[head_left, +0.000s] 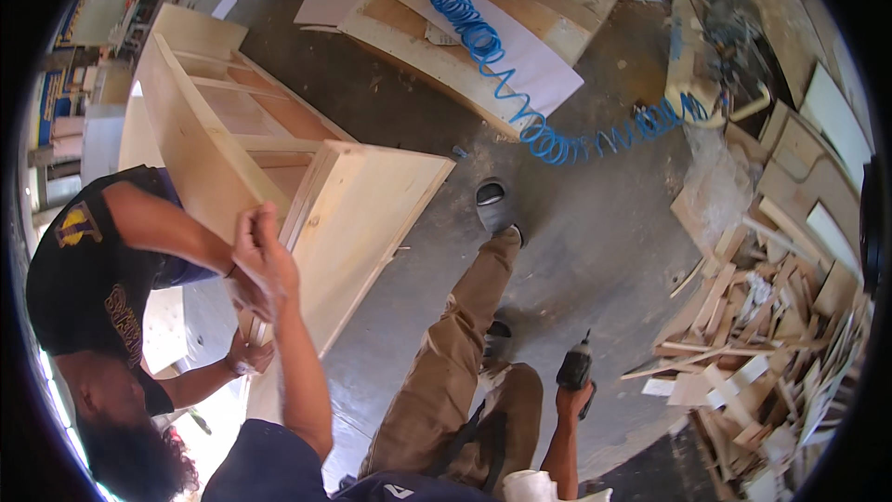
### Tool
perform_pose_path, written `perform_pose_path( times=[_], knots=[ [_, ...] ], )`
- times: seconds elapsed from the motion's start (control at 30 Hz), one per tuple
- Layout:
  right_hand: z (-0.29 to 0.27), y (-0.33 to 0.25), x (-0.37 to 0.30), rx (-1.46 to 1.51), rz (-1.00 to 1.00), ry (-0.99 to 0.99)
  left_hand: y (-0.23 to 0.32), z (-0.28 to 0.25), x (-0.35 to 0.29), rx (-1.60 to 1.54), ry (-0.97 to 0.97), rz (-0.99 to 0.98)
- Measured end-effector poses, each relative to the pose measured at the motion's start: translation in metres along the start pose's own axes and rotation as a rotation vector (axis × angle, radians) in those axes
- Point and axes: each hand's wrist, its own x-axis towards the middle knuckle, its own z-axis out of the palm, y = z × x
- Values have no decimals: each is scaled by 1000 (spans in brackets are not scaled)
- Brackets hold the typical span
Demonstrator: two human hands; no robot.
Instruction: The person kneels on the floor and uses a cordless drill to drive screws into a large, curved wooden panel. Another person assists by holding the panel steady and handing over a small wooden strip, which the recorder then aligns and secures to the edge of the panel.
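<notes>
My right hand (573, 398) is wrapped round the grip of a dark cordless drill (575, 367), its bit pointing away from me, low beside my right leg. My left hand (267, 246) is raised over the near end of a pale wooden cabinet frame (218, 153), next to its end panel (372, 195). Its fingers are bent together; whatever they hold, if anything, is hidden. Just beyond and below it, a co-worker's hand (249, 293) overlaps it in the view. The co-worker's other hand (249, 353) touches the panel's lower edge.
A co-worker in a black shirt (88, 260) bends over the frame at left. A coiled blue air hose (474, 33) runs from a low plywood-topped table (418, 60) to a compressor (692, 56). Wood offcuts (743, 344) are heaped at right. My shoe (495, 209) is on the floor.
</notes>
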Motion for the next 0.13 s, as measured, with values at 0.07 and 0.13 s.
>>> perform_pose_path(
  times=[0.07, 0.13],
  knots=[
    [-5, 41, 16, -33, -29, -130, -12, 13, 29, 58, 28, -12],
    [-35, 30, 38, -85, -24, -200, -42, 26, 50, 96, 52, -104]
  ],
)
